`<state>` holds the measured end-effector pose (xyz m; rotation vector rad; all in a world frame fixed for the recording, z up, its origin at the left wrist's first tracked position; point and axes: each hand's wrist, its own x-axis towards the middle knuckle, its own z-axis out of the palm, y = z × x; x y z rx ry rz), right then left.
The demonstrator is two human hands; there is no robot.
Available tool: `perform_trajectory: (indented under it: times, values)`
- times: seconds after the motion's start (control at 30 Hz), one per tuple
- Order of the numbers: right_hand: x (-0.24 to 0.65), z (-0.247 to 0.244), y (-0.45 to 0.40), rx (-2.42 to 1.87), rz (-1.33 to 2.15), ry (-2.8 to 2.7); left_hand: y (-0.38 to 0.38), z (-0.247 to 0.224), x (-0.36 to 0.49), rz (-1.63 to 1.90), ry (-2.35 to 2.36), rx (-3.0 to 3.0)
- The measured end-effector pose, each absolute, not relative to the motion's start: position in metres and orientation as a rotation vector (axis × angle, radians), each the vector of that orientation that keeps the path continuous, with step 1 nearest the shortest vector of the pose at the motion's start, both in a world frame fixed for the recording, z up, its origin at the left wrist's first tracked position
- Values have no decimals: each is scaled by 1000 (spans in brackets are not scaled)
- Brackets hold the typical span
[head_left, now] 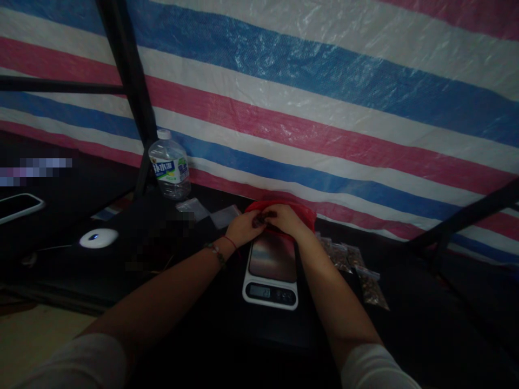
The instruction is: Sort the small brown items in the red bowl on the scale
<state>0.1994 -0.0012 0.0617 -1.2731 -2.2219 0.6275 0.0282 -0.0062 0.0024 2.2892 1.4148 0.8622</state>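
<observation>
A white kitchen scale [271, 294] with a metal plate lies in front of me, its display lit. Over its far end my left hand [245, 228] and my right hand [283, 220] meet, fingers bent inward and close together. Something small and dark shows between the fingertips, too dim to name. Just behind and under the hands is a red plastic bag [306, 212], partly covered by them. Beside my right forearm lie several small clear bags [372, 289] filled with brownish bits. Flat clear plastic bags [224, 216] rest left of the red bag.
A large clear plastic bottle [170, 167] with a white cap stands at the back left. A round white device [98, 237] with a cable and a phone [20, 206] lie further left. Striped plastic sheeting [284, 119] hangs behind the black table, with dark frame bars [125, 70].
</observation>
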Motion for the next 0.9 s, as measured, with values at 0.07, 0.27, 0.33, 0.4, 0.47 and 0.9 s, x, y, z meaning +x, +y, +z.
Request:
perform_trajectory:
  times: [0.07,0.27,0.33,0.4,0.47,0.9]
  values:
    - [199,62,-2,-1261,635,-2221,-6,2,29,867,1404,2293]
    - [203,61,1,-1281,652,-2197,-6,1,28,882,1395,2302]
    - [205,60,3,-1305,590,-2175,-6,0,28,894,1386,2290]
    - [206,59,5,-1326,530,-2143,-5,0,27,889,1403,2275]
    - [205,58,6,-1320,524,-2111,-5,-1,28,879,1415,2268]
    - [207,55,11,-1278,435,-2059,-9,3,28,895,1431,2225]
